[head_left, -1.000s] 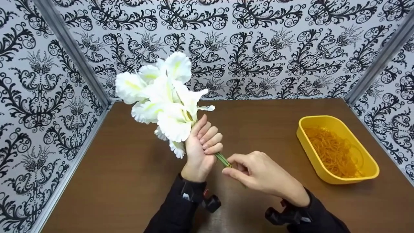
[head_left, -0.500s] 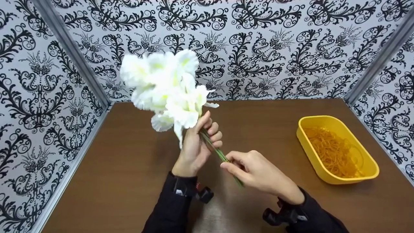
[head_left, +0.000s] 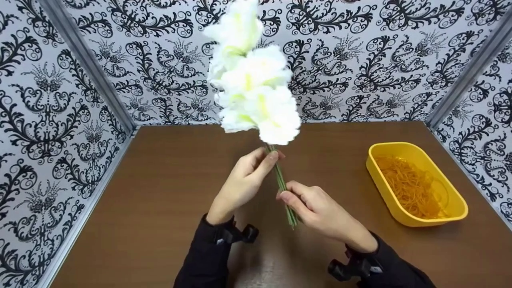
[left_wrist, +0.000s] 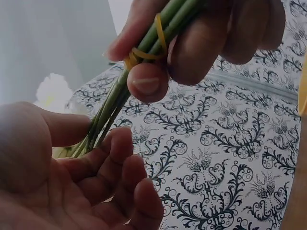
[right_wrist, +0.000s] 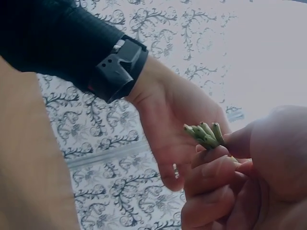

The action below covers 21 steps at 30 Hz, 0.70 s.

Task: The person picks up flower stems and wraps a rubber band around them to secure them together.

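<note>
A bunch of white flowers (head_left: pixel 256 80) with yellow-green centres stands nearly upright in the head view, its green stems (head_left: pixel 279 172) slanting down to the right. Just below the blossoms, my left hand (head_left: pixel 244 176) pinches the stems between thumb and fingers. Lower down, near the cut ends, my right hand (head_left: pixel 320 208) grips the same stems. A yellow rubber band (left_wrist: pixel 160 36) loops round them at the right hand's fingers in the left wrist view. Several stem ends (right_wrist: pixel 206 134) poke out of the right hand's grip in the right wrist view.
On the right of the brown table (head_left: pixel 160 200) stands a yellow tub (head_left: pixel 432 222) holding a heap of rubber bands (head_left: pixel 412 188). Patterned panels (head_left: pixel 340 60) wall in the back and sides. Each wrist wears a black camera mount (head_left: pixel 240 233).
The blossoms have swung up and to the right, bringing the bunch upright. My left hand has loosened its fist and turned over to a pinch; the right hand stays low on the stems.
</note>
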{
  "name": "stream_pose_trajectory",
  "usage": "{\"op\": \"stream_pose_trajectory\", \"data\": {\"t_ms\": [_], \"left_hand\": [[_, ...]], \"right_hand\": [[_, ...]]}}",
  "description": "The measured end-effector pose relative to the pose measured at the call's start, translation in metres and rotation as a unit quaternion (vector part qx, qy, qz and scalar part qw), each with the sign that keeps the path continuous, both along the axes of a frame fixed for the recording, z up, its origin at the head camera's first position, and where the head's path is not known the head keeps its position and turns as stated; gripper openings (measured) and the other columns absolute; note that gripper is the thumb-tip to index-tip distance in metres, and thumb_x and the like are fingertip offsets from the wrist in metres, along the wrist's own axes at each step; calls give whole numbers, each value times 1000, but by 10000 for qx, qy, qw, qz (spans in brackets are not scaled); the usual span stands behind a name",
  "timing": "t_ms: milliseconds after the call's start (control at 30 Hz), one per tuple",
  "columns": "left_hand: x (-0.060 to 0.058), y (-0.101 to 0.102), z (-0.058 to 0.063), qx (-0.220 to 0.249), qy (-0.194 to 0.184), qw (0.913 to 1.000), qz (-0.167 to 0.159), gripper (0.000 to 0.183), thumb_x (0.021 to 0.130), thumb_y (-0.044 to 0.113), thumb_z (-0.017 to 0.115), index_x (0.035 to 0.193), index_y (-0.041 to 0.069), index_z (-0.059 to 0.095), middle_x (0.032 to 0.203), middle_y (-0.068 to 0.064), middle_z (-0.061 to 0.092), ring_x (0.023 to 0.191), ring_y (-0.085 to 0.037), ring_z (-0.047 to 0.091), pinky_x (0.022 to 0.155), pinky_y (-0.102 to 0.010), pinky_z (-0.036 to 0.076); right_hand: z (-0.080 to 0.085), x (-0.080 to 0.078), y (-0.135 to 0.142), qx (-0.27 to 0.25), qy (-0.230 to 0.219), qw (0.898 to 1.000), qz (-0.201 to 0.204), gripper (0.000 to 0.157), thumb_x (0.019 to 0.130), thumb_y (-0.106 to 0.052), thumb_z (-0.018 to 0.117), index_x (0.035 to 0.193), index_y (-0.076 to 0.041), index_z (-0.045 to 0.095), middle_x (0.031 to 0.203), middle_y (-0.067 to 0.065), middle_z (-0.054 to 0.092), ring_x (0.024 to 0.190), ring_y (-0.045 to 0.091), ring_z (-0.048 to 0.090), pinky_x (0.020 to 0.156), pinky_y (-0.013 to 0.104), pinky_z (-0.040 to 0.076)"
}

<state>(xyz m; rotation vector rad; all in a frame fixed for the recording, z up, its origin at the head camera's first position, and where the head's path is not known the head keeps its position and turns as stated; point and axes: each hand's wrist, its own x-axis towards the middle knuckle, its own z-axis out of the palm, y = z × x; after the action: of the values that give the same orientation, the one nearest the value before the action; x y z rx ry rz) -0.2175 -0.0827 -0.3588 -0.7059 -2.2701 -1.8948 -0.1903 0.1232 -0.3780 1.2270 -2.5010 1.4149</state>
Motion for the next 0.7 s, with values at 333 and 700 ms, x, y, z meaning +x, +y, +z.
{"op": "stream_pose_trajectory", "data": {"t_ms": [333, 700], "left_hand": [[-13, 19, -21, -765, 321, 9959, 359, 27, 104, 32, 59, 99, 8, 69, 75, 5, 60, 67, -9, 54, 60, -25, 45], [-31, 40, -59, -1725, 233, 9829, 608, 32, 103, 37, 59, 87, 11, 67, 65, 7, 52, 54, -7, 45, 52, -24, 37]], "right_hand": [[-23, -12, 17, 592, 183, 9979, -185, 17, 108, -17, 50, 102, -13, 65, 77, -9, 56, 68, 8, 54, 61, 25, 47], [-57, -26, 28, 1684, 53, 9833, -687, 22, 109, -28, 48, 93, -17, 56, 75, -12, 45, 74, 10, 49, 86, 59, 42]]}}
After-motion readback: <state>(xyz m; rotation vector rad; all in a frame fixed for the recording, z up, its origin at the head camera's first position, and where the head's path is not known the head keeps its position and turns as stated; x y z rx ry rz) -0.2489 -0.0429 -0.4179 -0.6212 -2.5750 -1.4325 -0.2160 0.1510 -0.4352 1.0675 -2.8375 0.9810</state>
